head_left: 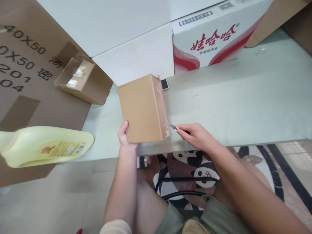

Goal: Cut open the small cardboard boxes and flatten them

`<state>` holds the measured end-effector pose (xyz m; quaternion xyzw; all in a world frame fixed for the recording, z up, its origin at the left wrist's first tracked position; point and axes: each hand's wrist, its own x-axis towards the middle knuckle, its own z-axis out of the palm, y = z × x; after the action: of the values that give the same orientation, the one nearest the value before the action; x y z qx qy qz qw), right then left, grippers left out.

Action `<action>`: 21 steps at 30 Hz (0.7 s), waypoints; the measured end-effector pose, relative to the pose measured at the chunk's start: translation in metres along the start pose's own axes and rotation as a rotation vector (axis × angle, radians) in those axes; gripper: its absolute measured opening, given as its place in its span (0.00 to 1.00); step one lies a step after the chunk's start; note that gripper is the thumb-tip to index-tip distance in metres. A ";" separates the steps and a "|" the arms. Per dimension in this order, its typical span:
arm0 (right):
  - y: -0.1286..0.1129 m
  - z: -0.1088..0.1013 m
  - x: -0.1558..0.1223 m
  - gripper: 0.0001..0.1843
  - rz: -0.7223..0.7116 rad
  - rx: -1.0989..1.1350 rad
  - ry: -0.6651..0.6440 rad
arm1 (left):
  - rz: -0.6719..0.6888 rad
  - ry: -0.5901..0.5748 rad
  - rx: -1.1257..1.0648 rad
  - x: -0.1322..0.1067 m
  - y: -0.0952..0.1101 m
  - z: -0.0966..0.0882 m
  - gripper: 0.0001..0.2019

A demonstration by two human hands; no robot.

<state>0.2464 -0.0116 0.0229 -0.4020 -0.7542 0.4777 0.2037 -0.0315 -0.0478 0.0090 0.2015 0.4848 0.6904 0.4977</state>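
Note:
A plain brown cardboard box (138, 110) is tilted up over the front part of the table. My left hand (125, 136) grips its lower left corner, thumb on the near face and the other fingers hidden beneath. Clear tape covers the box's right side. In my right hand (195, 134) is a utility knife (173, 126), its blade pointing left at the lower part of that taped side. Whether the tip touches the tape or stops just short, I cannot tell.
A pale yellow bottle (60, 146) lies at the left, near a small taped box (84, 79) and a large printed carton (29, 65). Behind stands a white and red carton (209, 42). A small dark-screened device (165, 84) rests on the pale table (231, 107).

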 end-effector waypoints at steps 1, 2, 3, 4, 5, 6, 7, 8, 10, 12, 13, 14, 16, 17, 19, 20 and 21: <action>0.000 0.000 0.000 0.19 0.000 0.018 -0.018 | -0.007 -0.001 -0.002 0.000 0.000 0.000 0.17; -0.001 0.000 0.000 0.19 -0.003 0.035 -0.035 | -0.016 -0.007 -0.004 0.000 0.000 0.001 0.17; -0.001 0.001 0.000 0.18 -0.007 0.050 -0.045 | -0.025 -0.014 -0.005 -0.001 -0.001 0.001 0.17; -0.002 0.002 0.000 0.18 -0.011 0.062 -0.047 | -0.033 -0.020 -0.007 -0.001 -0.002 0.002 0.17; -0.002 0.003 0.001 0.18 -0.013 0.067 -0.041 | -0.040 -0.024 -0.006 -0.002 -0.002 0.002 0.17; -0.002 0.005 0.001 0.18 -0.015 0.060 -0.031 | -0.049 -0.026 -0.001 -0.003 -0.003 0.004 0.17; -0.002 0.006 0.001 0.18 -0.017 0.037 -0.025 | -0.062 -0.031 0.009 -0.004 -0.004 0.005 0.16; -0.002 0.007 0.002 0.18 -0.018 -0.002 -0.028 | -0.077 -0.041 0.021 -0.006 -0.004 0.007 0.16; -0.001 0.010 0.002 0.17 -0.015 -0.096 -0.054 | -0.090 -0.082 0.038 -0.008 -0.005 0.010 0.17; 0.001 0.011 0.002 0.16 -0.006 -0.144 -0.079 | -0.072 -0.115 0.033 -0.009 -0.004 0.011 0.18; 0.001 0.011 0.002 0.16 -0.005 -0.133 -0.081 | -0.058 -0.116 0.024 -0.009 -0.003 0.011 0.18; 0.001 0.010 0.002 0.17 -0.009 -0.101 -0.073 | -0.046 -0.104 0.016 -0.008 -0.002 0.010 0.18; 0.001 0.008 0.002 0.19 -0.026 -0.016 -0.050 | -0.032 -0.061 0.007 -0.006 0.000 0.006 0.17; 0.000 0.006 0.002 0.19 -0.029 0.021 -0.039 | -0.027 -0.042 0.007 -0.005 0.001 0.003 0.16; -0.001 0.002 0.002 0.19 -0.024 0.074 -0.036 | -0.015 -0.017 0.007 -0.003 0.002 0.000 0.17; -0.001 0.000 0.002 0.18 -0.017 0.095 -0.043 | -0.005 -0.010 0.005 -0.002 0.003 -0.001 0.17; -0.001 -0.002 0.002 0.18 -0.010 0.115 -0.053 | 0.005 -0.005 0.001 -0.002 0.003 -0.002 0.17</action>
<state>0.2463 -0.0093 0.0244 -0.3731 -0.7325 0.5296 0.2089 -0.0337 -0.0505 0.0109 0.2048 0.4834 0.6907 0.4973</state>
